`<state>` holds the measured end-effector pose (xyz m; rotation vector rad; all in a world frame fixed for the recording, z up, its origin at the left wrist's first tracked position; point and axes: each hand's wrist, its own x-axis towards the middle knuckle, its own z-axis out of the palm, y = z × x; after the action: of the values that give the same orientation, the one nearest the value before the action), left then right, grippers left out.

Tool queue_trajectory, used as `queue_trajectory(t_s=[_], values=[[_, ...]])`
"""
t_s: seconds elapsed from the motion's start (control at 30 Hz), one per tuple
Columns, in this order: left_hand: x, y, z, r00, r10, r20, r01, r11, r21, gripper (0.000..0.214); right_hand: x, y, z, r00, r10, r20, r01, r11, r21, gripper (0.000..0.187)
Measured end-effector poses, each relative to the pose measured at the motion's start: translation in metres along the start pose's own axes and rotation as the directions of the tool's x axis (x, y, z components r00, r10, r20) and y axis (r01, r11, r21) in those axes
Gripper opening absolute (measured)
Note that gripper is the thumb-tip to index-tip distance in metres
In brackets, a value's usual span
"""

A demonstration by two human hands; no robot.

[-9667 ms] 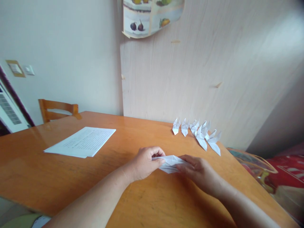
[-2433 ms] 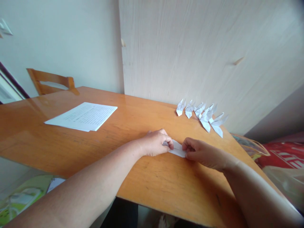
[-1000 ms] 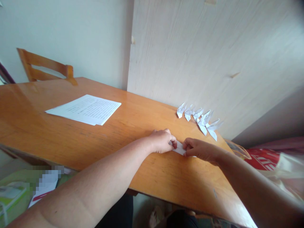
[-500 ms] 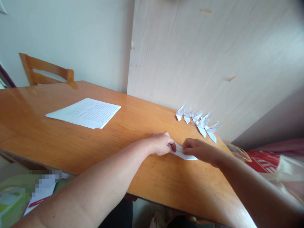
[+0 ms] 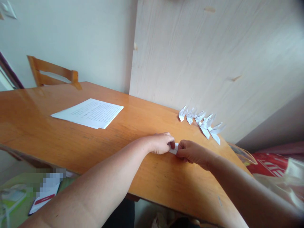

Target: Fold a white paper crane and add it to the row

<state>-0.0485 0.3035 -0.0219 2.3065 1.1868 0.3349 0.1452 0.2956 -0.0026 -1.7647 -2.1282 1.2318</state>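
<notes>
Between my two hands, low on the wooden table (image 5: 152, 177), is a small piece of folded white paper (image 5: 174, 149). My left hand (image 5: 163, 143) grips its left end with curled fingers. The fingers of my right hand (image 5: 187, 150) are closed round the right end and cover most of it. Only a short white strip shows in the gap. Beyond my right hand, several folded white paper figures (image 5: 207, 126) with pointed wings stand in a slanting row near the wall.
A stack of printed sheets (image 5: 91, 112) lies on the left of the table. A wooden chair (image 5: 55, 71) is at the far left end, and a pale panel (image 5: 190, 57) rises behind the table. Red and clear bags (image 5: 270, 163) are beyond the right edge.
My right hand has moved left and closed over the paper's right part, which was bare before. The gap between my hands is narrower. The whole view has shifted slightly.
</notes>
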Motion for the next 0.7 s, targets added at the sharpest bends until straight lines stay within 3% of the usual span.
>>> queue_trajectory(t_s=[0.37, 0.7], values=[[-0.007, -0.001, -0.013, 0.996, -0.084, 0.024, 0.084, 0.996, -0.018, 0.015, 0.006, -0.006, 0.000, 0.997, 0.072, 0.026, -0.068, 0.988, -0.137, 0.010], [-0.014, -0.001, -0.019, 0.977, -0.212, 0.013, 0.210, 0.972, 0.102, 0.020, 0.008, -0.014, 0.000, 0.992, 0.125, 0.026, -0.116, 0.968, -0.222, 0.009]])
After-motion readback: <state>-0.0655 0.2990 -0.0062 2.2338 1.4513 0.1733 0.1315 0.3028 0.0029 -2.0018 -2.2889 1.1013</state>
